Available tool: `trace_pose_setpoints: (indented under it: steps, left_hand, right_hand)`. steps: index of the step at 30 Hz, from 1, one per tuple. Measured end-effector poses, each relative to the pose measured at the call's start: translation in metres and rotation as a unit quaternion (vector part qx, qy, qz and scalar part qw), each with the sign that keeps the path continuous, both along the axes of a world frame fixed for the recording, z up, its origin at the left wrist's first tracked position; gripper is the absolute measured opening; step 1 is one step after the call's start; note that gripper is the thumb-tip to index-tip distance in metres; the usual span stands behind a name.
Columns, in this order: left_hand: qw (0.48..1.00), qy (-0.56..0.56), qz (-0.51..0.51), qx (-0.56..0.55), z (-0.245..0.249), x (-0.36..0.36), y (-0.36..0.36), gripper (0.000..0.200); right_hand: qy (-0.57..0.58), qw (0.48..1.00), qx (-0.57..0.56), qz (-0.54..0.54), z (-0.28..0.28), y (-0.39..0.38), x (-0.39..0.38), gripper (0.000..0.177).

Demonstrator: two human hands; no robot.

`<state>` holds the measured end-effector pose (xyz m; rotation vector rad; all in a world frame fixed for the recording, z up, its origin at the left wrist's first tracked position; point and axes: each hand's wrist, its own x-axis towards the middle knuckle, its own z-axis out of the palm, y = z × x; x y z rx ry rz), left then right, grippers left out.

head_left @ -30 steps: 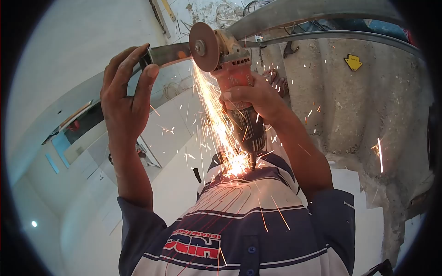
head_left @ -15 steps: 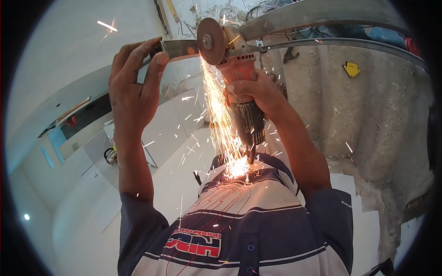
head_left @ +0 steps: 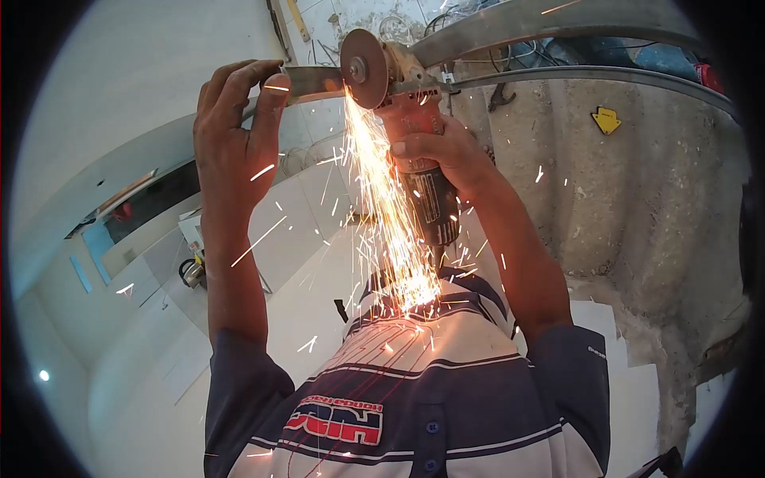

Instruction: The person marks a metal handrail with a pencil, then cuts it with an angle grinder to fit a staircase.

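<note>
My right hand [head_left: 458, 159] wraps round the body of a red and black angle grinder [head_left: 418, 118], thumb across its near side. The grinder's brown disc [head_left: 363, 70] meets a flat metal bar [head_left: 317, 82], and bright sparks [head_left: 374, 175] stream from the contact down to my shirt [head_left: 414, 342]. At the bar's left end, my left hand [head_left: 235, 139] grips it between fingers and thumb. The part of the bar behind the disc is hidden. No guard is visible over the disc's face.
Curved metal rails [head_left: 558, 26] run across the top right. Below them are rough concrete steps [head_left: 590, 183] with a yellow magnetic welding square [head_left: 606, 120]. A dark clamp-like tool [head_left: 500, 97] and cables [head_left: 526, 56] lie near the rails.
The sparks have become denser and spread wider. My left hand has shifted very slightly right; the grinder stays at nearly the same spot on the bar.
</note>
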<state>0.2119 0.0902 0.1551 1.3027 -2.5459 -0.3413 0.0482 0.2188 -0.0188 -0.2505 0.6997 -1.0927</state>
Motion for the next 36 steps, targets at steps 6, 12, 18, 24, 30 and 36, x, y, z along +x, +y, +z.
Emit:
trace_pose_setpoints:
  steps: [6, 12, 18, 24, 30, 36]
  left_hand:
    - [0.999, -0.018, -0.007, -0.028, -0.001, -0.001, 0.002, 0.033]
    - [1.000, -0.014, 0.004, -0.022, 0.000, -0.005, 0.005, 0.032]
    - [0.999, -0.016, 0.015, -0.024, 0.001, -0.006, 0.004, 0.028]
    - [0.999, -0.005, -0.017, -0.040, -0.005, -0.002, -0.002, 0.024]
    - [0.999, -0.001, -0.009, -0.033, -0.005, -0.003, -0.002, 0.024]
    - [0.999, -0.025, 0.012, -0.037, -0.004, -0.005, -0.001, 0.025]
  right_hand:
    - [-0.015, 0.999, 0.024, -0.017, 0.005, -0.002, 0.002, 0.035]
    - [-0.015, 0.999, 0.018, -0.021, 0.007, -0.002, 0.001, 0.034]
    - [0.000, 0.999, 0.016, -0.027, 0.002, -0.001, 0.004, 0.032]
    - [0.005, 0.999, 0.018, -0.042, 0.015, 0.011, -0.001, 0.032]
    - [0.022, 0.999, 0.007, -0.025, 0.010, 0.005, 0.000, 0.038]
    - [0.010, 1.000, 0.004, -0.023, 0.007, 0.005, 0.004, 0.043]
